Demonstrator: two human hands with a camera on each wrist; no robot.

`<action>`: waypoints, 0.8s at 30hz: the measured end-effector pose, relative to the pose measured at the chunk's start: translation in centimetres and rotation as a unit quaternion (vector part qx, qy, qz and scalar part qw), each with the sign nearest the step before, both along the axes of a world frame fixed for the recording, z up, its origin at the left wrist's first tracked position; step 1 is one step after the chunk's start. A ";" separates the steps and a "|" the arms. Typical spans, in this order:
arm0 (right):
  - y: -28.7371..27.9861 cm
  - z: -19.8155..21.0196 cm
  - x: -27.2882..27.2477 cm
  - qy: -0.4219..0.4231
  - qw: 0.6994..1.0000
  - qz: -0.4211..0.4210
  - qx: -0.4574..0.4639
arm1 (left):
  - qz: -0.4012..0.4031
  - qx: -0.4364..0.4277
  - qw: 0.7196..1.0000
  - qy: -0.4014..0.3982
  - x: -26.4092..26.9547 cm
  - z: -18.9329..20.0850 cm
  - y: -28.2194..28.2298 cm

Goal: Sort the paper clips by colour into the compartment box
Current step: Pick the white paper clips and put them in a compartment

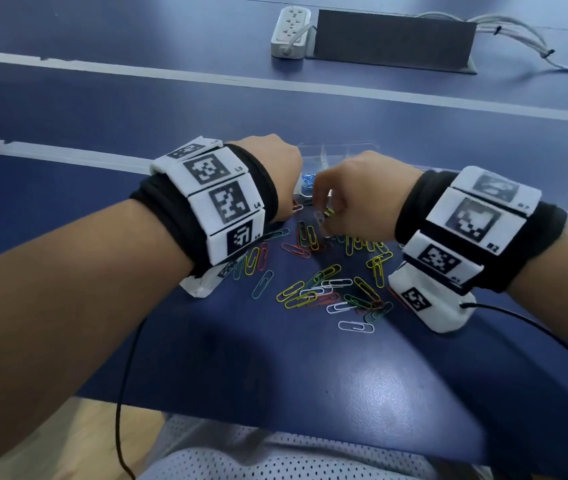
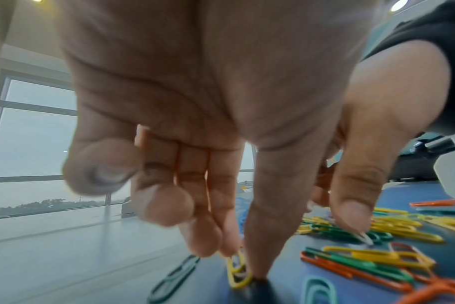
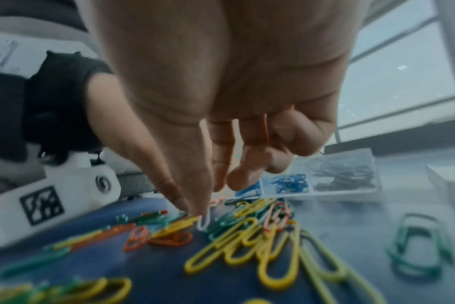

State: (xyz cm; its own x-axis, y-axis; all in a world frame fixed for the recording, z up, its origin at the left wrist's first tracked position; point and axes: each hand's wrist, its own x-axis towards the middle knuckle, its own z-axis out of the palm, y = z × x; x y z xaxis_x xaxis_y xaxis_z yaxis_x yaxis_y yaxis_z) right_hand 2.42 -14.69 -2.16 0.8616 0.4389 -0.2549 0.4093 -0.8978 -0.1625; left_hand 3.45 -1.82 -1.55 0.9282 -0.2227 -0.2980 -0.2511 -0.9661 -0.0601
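Left hand (image 2: 195, 144) pinching a yellow clip (image 2: 238, 271), right hand (image 3: 221, 102) a white clip (image 3: 204, 223), near the compartment box (image 3: 346, 174): tangled neighbours may be dragged along.

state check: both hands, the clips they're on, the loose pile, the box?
left hand: fingers pinch a yellow clip at the table
right hand: fingers pinch a white clip at the pile
loose clips: mixed colours, scattered unsorted on the table
compartment box: open, blue clips in one section, dark ones beside
power strip: one cable plugged in
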 end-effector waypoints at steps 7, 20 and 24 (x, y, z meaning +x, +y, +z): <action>-1.2 1.3 -0.5 0.054 0.991 -0.038 0.121 | -0.008 -0.003 1.000 -0.002 -0.8 -0.1 0.9; -2.3 0.9 -4.5 0.009 0.991 0.134 -0.008 | -0.079 -0.044 0.996 0.003 -1.6 -0.1 0.4; -1.7 0.5 -5.1 0.008 0.989 0.138 -0.046 | -0.080 -0.107 0.991 -0.009 -2.3 0.4 0.1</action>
